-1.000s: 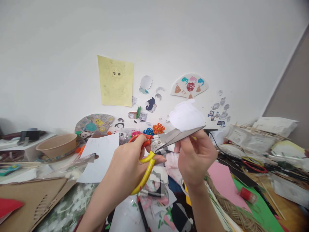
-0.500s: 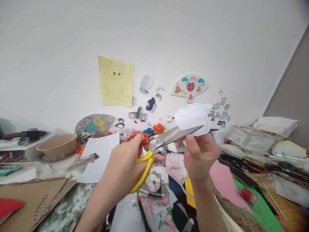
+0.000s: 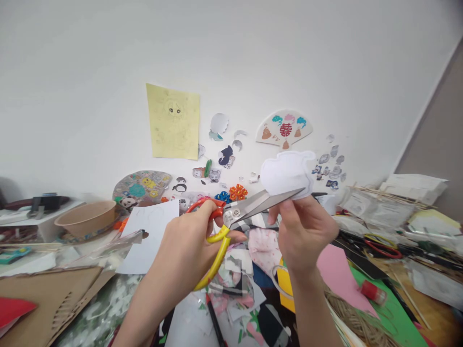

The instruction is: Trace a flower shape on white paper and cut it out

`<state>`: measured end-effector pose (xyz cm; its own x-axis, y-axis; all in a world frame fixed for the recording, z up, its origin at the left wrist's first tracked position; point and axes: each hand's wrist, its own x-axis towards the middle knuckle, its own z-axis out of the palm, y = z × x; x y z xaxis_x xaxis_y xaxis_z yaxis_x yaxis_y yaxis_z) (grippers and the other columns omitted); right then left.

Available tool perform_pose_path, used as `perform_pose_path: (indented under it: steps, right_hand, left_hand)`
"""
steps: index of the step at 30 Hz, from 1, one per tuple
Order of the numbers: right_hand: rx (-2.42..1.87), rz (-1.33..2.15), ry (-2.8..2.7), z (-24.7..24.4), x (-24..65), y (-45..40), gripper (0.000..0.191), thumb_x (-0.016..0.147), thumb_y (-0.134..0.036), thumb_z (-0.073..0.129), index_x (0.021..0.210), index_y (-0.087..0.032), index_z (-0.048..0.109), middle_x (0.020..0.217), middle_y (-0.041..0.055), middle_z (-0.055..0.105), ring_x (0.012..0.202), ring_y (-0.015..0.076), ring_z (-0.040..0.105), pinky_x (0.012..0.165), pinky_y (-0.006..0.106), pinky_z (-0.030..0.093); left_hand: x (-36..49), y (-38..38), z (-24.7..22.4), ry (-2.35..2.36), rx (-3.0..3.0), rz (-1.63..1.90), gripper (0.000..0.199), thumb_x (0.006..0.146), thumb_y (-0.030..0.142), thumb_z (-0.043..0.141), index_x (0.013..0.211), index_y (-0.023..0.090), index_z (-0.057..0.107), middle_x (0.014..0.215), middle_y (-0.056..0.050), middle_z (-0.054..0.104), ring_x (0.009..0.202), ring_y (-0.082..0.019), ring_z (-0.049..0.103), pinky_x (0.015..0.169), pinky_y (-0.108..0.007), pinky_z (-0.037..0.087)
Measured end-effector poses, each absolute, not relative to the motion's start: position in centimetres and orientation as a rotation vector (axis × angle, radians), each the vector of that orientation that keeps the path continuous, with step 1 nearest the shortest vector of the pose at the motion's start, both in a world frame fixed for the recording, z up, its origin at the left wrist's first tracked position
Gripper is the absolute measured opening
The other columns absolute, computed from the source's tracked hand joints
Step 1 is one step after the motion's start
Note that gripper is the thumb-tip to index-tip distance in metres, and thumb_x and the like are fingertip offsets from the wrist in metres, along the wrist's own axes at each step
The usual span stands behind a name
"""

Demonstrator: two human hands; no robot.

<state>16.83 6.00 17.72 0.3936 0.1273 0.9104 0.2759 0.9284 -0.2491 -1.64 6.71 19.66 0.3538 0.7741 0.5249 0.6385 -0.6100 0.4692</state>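
My left hand (image 3: 191,243) is wrapped round the handles of a pair of scissors (image 3: 237,212), one handle red and the other yellow. Their blades point right and stand parted, with the edge of a white paper cutout (image 3: 287,172) between them. The cutout has a wavy outline and a faint line drawn inside its border. Below it, my right hand (image 3: 306,229) pinches the paper's lower edge between thumb and fingers, close to the blade tips. Scraps of paper and a pink cloth (image 3: 264,248) lie beneath the hands.
A white sheet (image 3: 146,241) and a tan bowl (image 3: 87,217) are on the left. On the right lie pink paper (image 3: 342,277), green paper (image 3: 388,308), a red spool (image 3: 372,292) and twine (image 3: 356,315). A black pen (image 3: 215,320) lies in front. Drawings hang on the wall behind.
The paper cutout has shifted slightly up and left and turned a little in my right hand, which has moved slightly right. The scissors and my left hand stay almost still.
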Motion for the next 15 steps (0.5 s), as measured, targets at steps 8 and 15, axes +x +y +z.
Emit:
perform_pose_path:
  steps: [8,15]
  right_hand:
    - [-0.423,-0.1,-1.135,17.73,16.5,5.7,0.009,0.086,-0.019,0.071,0.077,-0.02,0.071,0.062,-0.0022,0.058,0.046,0.0097,0.051,0.042,0.026,0.044]
    - [-0.387,-0.092,-1.109,17.77,16.27,5.83,0.008,0.085,-0.016,0.071,0.078,-0.02,0.072,0.058,-0.0032,0.058,0.043,0.0097,0.051,0.04,0.026,0.042]
  left_hand:
    - [-1.55,6.69,19.54,1.273,2.419,1.116,0.044,0.083,0.066,0.05,0.075,0.026,0.033,0.058,0.006,0.045,0.056,-0.016,0.037,0.059,-0.028,0.027]
    - [-1.51,6.58,19.47,1.259,2.441,1.146,0.042,0.085,0.062,0.052,0.073,0.025,0.033,0.061,0.005,0.046,0.056,-0.015,0.038,0.056,-0.027,0.028]
